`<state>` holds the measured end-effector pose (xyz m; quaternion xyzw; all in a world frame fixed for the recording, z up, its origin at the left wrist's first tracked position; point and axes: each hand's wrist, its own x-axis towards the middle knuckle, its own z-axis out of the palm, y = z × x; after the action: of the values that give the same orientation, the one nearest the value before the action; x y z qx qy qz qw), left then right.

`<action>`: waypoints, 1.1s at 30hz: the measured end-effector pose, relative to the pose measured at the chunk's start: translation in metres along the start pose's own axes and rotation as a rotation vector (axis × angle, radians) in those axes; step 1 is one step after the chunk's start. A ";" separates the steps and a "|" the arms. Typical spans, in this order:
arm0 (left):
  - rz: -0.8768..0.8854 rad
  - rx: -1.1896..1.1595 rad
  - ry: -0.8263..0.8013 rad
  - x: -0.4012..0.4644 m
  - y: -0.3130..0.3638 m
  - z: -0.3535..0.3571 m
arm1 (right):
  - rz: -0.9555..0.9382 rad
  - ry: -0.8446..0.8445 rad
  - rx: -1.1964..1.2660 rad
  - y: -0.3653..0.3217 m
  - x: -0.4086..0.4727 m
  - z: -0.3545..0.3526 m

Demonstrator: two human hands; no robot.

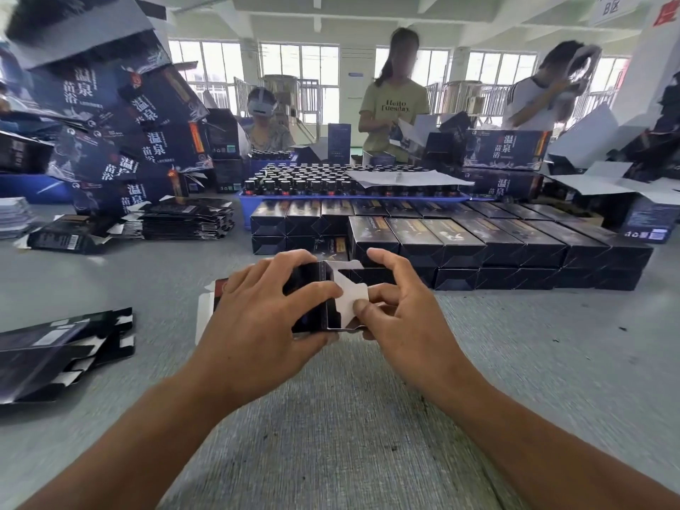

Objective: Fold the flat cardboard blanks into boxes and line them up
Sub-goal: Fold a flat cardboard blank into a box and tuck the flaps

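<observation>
My left hand (pixel 257 307) grips a half-folded box (pixel 316 300) above the bench (pixel 349 399), while my right hand's (pixel 401 303) fingers (pixel 362 311) pinch its white flap (pixel 351 294); finished boxes (pixel 478 248) stand behind.

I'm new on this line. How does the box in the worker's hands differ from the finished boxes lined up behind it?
The box in hand has its end open, with a white flap sticking out; the finished boxes have closed ends. It is gripped by the left hand and right hand, whereas they rest stacked in rows on the table. Both share dark printed cardboard.
</observation>
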<state>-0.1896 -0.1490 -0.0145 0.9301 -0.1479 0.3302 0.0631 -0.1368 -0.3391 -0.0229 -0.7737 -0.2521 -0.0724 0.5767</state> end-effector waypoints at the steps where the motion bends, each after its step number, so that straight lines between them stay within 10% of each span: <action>1: -0.001 0.008 0.006 0.000 0.001 0.000 | -0.015 0.000 -0.009 0.000 -0.001 0.000; 22: -0.055 0.044 0.075 -0.002 -0.003 0.001 | -0.063 -0.244 -0.056 -0.007 -0.006 -0.002; 33: -0.003 0.028 0.090 -0.002 0.006 0.003 | -0.100 0.033 -0.045 0.000 -0.005 0.003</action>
<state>-0.1913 -0.1545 -0.0179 0.9153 -0.1391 0.3736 0.0571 -0.1411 -0.3375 -0.0262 -0.7716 -0.2792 -0.1194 0.5590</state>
